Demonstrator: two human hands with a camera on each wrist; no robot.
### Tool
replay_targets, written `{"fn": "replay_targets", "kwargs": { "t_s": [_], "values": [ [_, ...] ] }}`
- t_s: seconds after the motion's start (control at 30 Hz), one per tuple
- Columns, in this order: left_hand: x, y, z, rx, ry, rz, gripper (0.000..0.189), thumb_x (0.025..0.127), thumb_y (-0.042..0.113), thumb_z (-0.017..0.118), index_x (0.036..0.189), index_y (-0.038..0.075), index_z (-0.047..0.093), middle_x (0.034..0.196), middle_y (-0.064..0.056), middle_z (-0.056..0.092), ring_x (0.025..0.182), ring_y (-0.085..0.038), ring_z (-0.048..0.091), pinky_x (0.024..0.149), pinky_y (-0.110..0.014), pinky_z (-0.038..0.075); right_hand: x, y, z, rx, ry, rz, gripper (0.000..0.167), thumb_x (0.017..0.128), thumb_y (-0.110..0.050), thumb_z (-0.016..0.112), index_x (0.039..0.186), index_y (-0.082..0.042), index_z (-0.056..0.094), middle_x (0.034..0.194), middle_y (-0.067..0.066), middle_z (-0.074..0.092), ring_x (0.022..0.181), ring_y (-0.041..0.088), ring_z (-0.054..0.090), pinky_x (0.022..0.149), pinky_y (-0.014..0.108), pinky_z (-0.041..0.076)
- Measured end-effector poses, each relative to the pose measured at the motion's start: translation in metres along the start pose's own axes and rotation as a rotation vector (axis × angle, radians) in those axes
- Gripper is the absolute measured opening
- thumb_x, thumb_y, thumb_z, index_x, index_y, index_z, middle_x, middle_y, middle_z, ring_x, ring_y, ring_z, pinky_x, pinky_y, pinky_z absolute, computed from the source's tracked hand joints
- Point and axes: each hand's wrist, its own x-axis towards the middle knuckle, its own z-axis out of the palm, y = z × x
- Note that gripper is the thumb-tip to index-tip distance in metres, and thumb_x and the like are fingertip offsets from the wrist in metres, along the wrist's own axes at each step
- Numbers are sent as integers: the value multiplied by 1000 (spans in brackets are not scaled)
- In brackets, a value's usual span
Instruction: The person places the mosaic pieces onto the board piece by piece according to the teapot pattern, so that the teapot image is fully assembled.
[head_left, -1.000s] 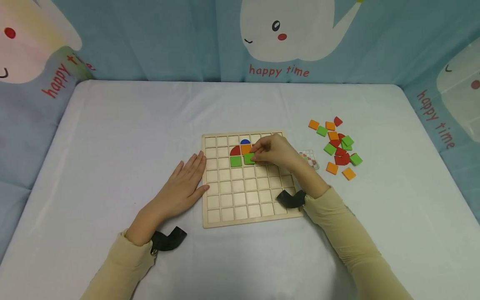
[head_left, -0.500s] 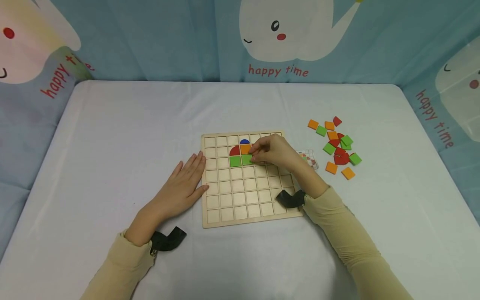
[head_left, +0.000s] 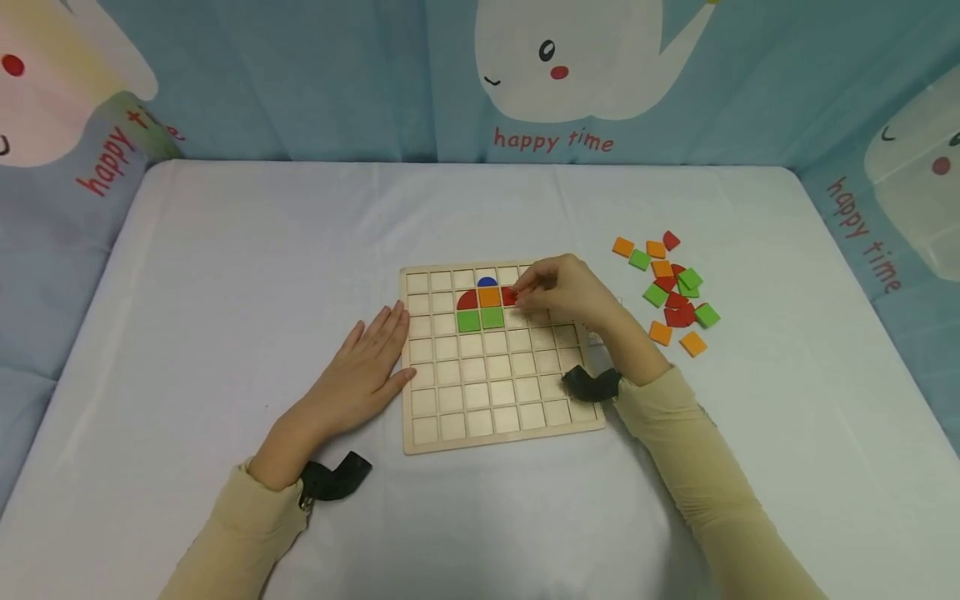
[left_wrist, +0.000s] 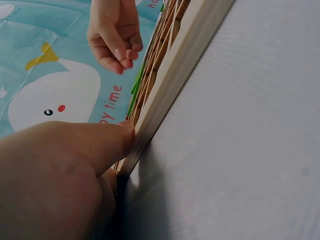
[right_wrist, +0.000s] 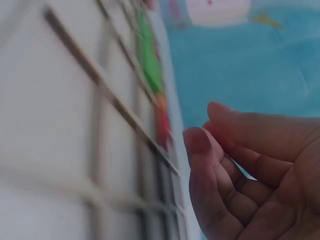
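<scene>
Wooden square-grid board (head_left: pixel 452 375): middle of white-covered bench (head_left: pixel 225 250).
Left hand (head_left: pixel 358 377): flat, fingers straight at board's left edge.
Right hand (head_left: pixel 567 288): fingers loosely bent, gripping nothing, by far red flat piece (head_left: pixel 508 297).

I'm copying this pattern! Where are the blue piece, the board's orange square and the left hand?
Blue piece (head_left: pixel 487 282): head view, middle of its face.
Orange square (head_left: pixel 489 297): head view, middle of its face.
Left hand (head_left: pixel 362 379): head view, back of the hand.
</scene>
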Motion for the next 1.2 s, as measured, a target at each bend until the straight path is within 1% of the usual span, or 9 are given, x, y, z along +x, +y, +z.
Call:
{"fn": "replay_targets", "kwargs": {
  "t_s": [0.2, 0.33, 0.5, 0.57, 0.7, 0.9, 1.03, 1.07, 1.2],
  "values": [
    [3, -1, 3, 1, -22, -5, 70, 100, 31, 43, 149, -4, 7, 157, -16, 1, 144, -28, -3, 113, -48, -2, -12, 11, -36, 43, 126, 32, 22, 85, -6, 70, 102, 8, 66, 83, 6, 66, 76, 18, 61, 72, 27, 50],
    [4, 0, 3, -2, -17, 5, 69, 101, 30, 43, 149, -5, 7, 156, -16, 3, 144, -29, -1, 113, -49, 0, -25, 20, -57, 83, 191, 84, 27, 85, -6, 69, 107, 9, 64, 83, 2, 67, 80, 16, 63, 76, 25, 49],
    [4, 1, 2, 4, -17, 7, 69, 101, 30, 42, 149, -5, 7, 156, -16, 4, 144, -29, -1, 113, -49, 0, -41, 28, -76, 39, 252, 145, 34, 86, -15, 71, 111, 7, 62, 87, -6, 68, 86, 10, 61, 81, 25, 45],
    [4, 1, 2, 6, -19, 6, 69, 101, 30, 42, 149, -5, 7, 156, -16, 3, 144, -29, -1, 113, -49, 0, -45, 32, -81, 16, 269, 165, 37, 86, -17, 71, 112, 7, 62, 88, -10, 68, 87, 9, 59, 80, 24, 44],
    [4, 0, 2, 7, -21, 1, 69, 101, 31, 42, 149, -4, 6, 157, -16, 2, 144, -29, -1, 113, -49, -1, -50, 39, -89, -7, 305, 196, 39, 86, -22, 71, 112, 5, 62, 85, -11, 68, 87, 9, 60, 79, 23, 44],
    [3, 1, 0, 10, -22, -5, 69, 101, 31, 42, 149, -5, 7, 157, -16, 3, 144, -29, -1, 113, -49, 0, -53, 47, -97, 11, 351, 216, 38, 86, -24, 71, 112, 4, 63, 86, -11, 67, 91, 11, 58, 78, 26, 47],
    [2, 2, -1, 7, -16, -1, 69, 101, 30, 42, 149, -5, 8, 156, -17, 4, 144, -30, 0, 113, -50, 0, -56, 53, -103, 7, 354, 222, 43, 86, -24, 71, 115, 5, 61, 87, -14, 64, 87, 5, 58, 74, 19, 48],
    [2, 2, -1, 6, -13, 0, 69, 101, 30, 43, 149, -5, 8, 156, -17, 4, 144, -30, 0, 113, -50, 0, -56, 55, -104, -4, 351, 226, 44, 86, -24, 71, 117, 6, 60, 86, -15, 64, 82, 5, 60, 73, 19, 48],
    [1, 1, 0, 7, -10, -5, 70, 100, 30, 43, 149, -5, 8, 156, -17, 4, 144, -30, 0, 113, -49, 0, -56, 61, -110, -53, 327, 264, 46, 87, -27, 70, 118, 5, 59, 84, -15, 63, 78, 5, 57, 70, 22, 47]
  ]
}}
